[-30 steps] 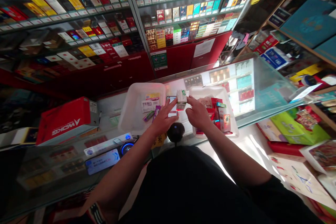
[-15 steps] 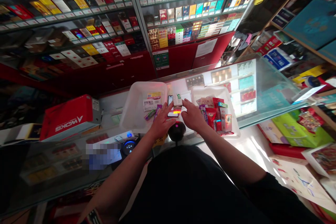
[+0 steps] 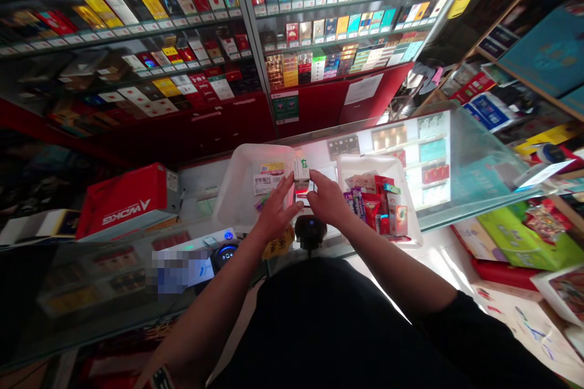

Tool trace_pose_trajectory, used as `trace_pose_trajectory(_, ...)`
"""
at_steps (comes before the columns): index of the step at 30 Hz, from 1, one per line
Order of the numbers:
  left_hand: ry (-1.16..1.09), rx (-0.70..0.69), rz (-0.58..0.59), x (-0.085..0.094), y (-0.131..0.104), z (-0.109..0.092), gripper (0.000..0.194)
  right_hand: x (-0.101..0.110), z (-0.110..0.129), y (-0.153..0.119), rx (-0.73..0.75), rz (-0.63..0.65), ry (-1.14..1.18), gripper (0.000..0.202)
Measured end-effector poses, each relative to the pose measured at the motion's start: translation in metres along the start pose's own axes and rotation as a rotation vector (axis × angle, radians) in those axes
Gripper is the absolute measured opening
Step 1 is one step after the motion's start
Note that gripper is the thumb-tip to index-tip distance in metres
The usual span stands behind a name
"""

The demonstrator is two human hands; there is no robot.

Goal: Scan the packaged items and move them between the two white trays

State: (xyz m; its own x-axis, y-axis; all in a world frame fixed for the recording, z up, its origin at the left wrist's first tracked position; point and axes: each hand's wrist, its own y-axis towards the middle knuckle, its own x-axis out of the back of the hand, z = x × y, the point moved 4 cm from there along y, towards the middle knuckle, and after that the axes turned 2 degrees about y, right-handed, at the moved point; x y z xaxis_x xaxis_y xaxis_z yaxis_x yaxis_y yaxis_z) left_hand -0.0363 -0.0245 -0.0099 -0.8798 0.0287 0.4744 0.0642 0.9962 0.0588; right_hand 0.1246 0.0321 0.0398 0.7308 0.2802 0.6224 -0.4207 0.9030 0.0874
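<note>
My right hand (image 3: 329, 197) grips the right edge of a small white-and-green box (image 3: 302, 169) with bent fingers. My left hand (image 3: 277, 203) lies at the box's left side, fingers stretched out and fingertips near or touching its lower left edge. Reddish light falls on the surface between the hands. A dark round-headed scanner-like device (image 3: 310, 226) stands just below them. Left of my hands is a white plastic tray (image 3: 228, 194) with several snack packs (image 3: 268, 183); to the right, another white tray (image 3: 413, 219) contains colourful snack packets (image 3: 371, 203).
The glass counter (image 3: 474, 164) runs across the view. A red shoebox (image 3: 118, 203) and a small payment device (image 3: 225, 253) are on the left. Behind stand shelves of cigarette packs (image 3: 319, 67). Stacked goods, including a green carton (image 3: 515, 243), are at the right.
The small box has shifted left between my hands, and my right hand has moved with it. My left hand now covers where a phone was showing. The view has shifted slightly.
</note>
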Motion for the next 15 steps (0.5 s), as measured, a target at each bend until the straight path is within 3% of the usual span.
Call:
trace_pose_trajectory(6,-0.094,0.013,-0.075,0.034,0.013,0.023,0.076,-0.03,0.013,0.04,-0.05,0.099,-0.019,0.056)
trace_pose_trajectory(15,-0.145,0.071,-0.129,0.089,0.036,0.076,0.076,-0.102,0.016,0.102,-0.057,0.174,0.087,0.049)
